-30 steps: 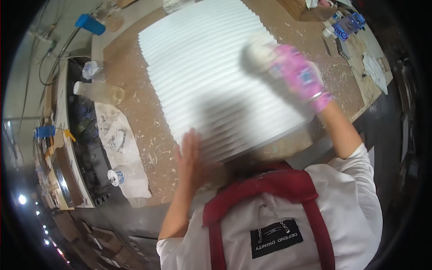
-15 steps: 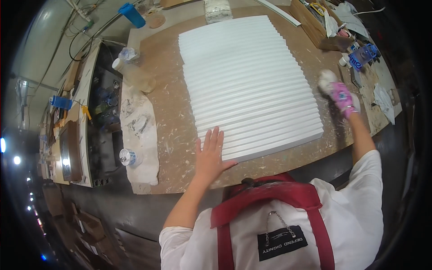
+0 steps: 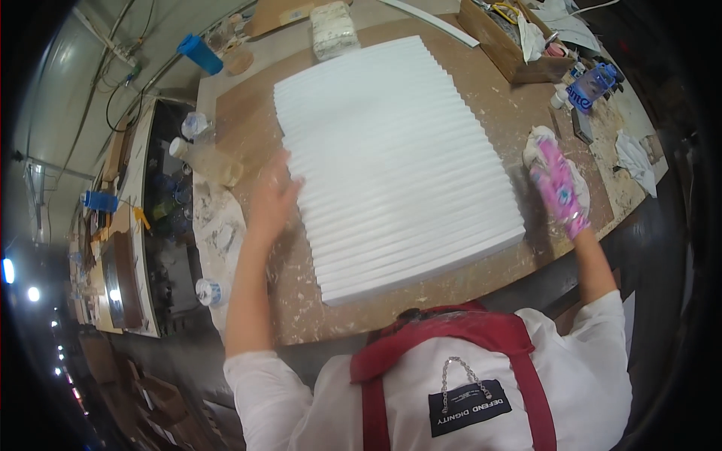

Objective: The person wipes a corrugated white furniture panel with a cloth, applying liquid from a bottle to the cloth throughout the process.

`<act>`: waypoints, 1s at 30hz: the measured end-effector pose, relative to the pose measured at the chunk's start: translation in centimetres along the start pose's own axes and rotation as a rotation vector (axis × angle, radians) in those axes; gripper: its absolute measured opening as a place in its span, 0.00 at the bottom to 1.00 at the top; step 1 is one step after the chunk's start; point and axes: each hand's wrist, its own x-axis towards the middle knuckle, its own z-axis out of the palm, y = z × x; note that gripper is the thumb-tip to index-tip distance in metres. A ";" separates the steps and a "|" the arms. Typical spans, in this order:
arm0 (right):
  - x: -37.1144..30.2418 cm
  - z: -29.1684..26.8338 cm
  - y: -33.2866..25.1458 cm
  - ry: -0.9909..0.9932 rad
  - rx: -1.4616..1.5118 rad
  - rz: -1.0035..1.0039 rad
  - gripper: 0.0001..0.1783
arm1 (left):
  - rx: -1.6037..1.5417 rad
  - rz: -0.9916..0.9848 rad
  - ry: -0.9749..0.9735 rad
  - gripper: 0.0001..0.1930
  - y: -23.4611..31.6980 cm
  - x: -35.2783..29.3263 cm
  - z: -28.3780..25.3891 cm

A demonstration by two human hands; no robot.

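Note:
A row of long white ridged strips [image 3: 398,165], lying side by side like one corrugated panel, covers the middle of the brown worktable. My left hand [image 3: 274,195] is bare and slightly blurred, at the left edge of the strips; its fingers are apart and nothing shows in them. Whether its fingertips touch the strip ends I cannot tell. To the right of the strips, my right hand [image 3: 555,184] wears a pink patterned glove. It grips a bunched off-white cloth [image 3: 535,143] against the tabletop.
A wooden box [image 3: 511,49] of odds and ends stands at the far right, near a blue-labelled bottle [image 3: 590,86]. Along the left lie a cloudy plastic bottle [image 3: 210,161], a small white tub [image 3: 208,292] and a blue cup [image 3: 199,54]. A whitish wrapped block [image 3: 333,30] sits behind the strips.
My left hand has lifted off the strips' near left corner and moved up along their left edge. My right hand, with the cloth, has come slightly nearer. The view has shifted.

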 end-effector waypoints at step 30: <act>-7.8 6.4 -7.4 -0.275 -0.236 -0.063 0.47 | 0.405 -0.088 -0.055 0.38 -12.5 31.2 13.5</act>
